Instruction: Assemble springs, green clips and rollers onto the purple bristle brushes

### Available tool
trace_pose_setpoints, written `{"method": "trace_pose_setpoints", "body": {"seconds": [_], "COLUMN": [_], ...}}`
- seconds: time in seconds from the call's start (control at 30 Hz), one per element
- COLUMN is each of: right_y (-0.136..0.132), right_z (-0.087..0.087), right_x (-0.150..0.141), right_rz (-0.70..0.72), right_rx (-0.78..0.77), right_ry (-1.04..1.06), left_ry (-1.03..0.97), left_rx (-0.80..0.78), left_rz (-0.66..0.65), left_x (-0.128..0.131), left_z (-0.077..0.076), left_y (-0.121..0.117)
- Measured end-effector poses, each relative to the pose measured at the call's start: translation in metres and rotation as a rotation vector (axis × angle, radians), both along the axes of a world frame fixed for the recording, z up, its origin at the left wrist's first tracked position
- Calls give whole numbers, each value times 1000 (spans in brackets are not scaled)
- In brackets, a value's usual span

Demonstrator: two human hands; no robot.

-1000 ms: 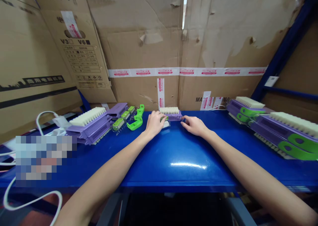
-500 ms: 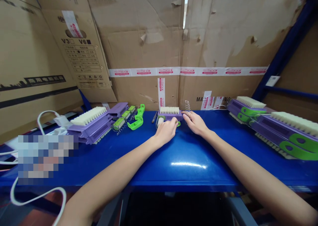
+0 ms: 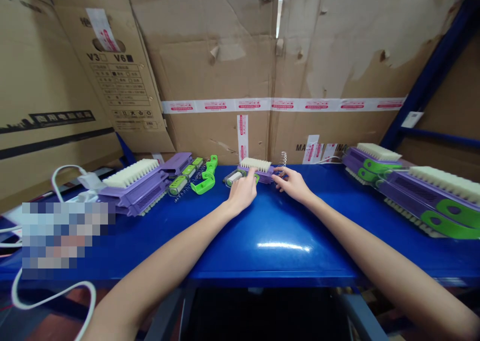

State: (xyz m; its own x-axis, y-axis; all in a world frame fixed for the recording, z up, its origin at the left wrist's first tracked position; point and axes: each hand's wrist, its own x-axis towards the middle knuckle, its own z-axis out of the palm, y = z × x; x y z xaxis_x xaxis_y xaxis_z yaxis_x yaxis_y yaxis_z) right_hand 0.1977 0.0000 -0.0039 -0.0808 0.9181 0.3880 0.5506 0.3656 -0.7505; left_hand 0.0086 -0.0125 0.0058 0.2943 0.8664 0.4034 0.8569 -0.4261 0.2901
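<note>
A purple brush block with cream bristles (image 3: pixel 255 164) lies at the middle of the table's back edge. In front of it my left hand (image 3: pixel 243 193) is closed over a small green part with a white roller (image 3: pixel 235 177), its index finger reaching up to the bristles. The hand covers the middle of that part. At the block's right end my right hand (image 3: pixel 293 184) is bent inward, its thumb and fingers around a thin metal coil spring (image 3: pixel 284 158). The spring's upper coils stick up above the fingers.
Left of my hands are green blocks (image 3: pixel 188 171) in a row with springs beside them, wavy green pieces (image 3: pixel 204 182) and stacked purple brush blocks (image 3: pixel 135 185). Assembled purple-and-green brushes (image 3: pixel 423 193) lie right. White cables (image 3: pixel 56 295) run at left; cardboard (image 3: pixel 225 71) walls the back.
My left hand moved right with the roller part, then back slightly left as its index finger extended to the brush. The spring in my right hand turned upright; that hand shifted little.
</note>
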Motion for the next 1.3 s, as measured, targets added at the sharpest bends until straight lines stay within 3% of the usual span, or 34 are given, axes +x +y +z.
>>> {"method": "trace_pose_setpoints", "body": {"seconds": [0.3, 0.67, 0.93, 1.03, 1.13, 1.3], "right_y": [-3, -6, -8, -7, -5, -5], "right_z": [4, 8, 9, 8, 8, 9], "right_x": [-9, -4, -7, -7, -5, -2], "right_rz": [82, 147, 154, 134, 124, 71], "right_rx": [-289, -227, -333, -340, -318, -208], "right_ry": [474, 226, 549, 613, 612, 474], "left_ry": [-71, -383, -558, -663, -761, -781], "left_rx": [-73, -167, -212, -300, -396, -366], "left_rz": [-7, -64, -51, -40, -46, -62], "left_x": [8, 9, 7, 8, 9, 12], "left_z": [-11, -11, -16, -17, -16, -15], "left_y": [-3, 3, 16, 18, 17, 17]}}
